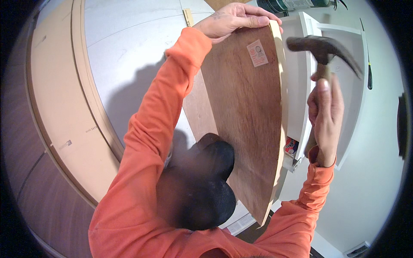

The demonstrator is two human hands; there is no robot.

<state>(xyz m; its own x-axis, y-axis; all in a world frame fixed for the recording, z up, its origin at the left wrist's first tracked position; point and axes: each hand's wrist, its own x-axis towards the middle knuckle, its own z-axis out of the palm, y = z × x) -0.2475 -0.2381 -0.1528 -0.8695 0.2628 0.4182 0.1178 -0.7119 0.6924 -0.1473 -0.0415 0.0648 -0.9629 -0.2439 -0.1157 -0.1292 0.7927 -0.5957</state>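
A brown wooden panel (245, 103) with a pale edge strip stands on edge in front of me, a small paper label stuck near its top. My left hand (234, 21) grips the panel's far upper corner, thumb over the edge and fingers behind it. To the right of the panel, my right hand (328, 109) is closed round the handle of a claw hammer (320, 46). The hammer is upright, its head raised level with the label and apart from the panel. No nail can be made out at the edge.
White open-sided furniture parts (301, 56) stand beyond the hammer. A screwdriver (370, 77) lies at the right. Long flat cardboard pieces (81, 120) run along the left. A green cylinder (279, 4) is at the top. Two black rounded shapes (211, 185) sit beneath my arms.
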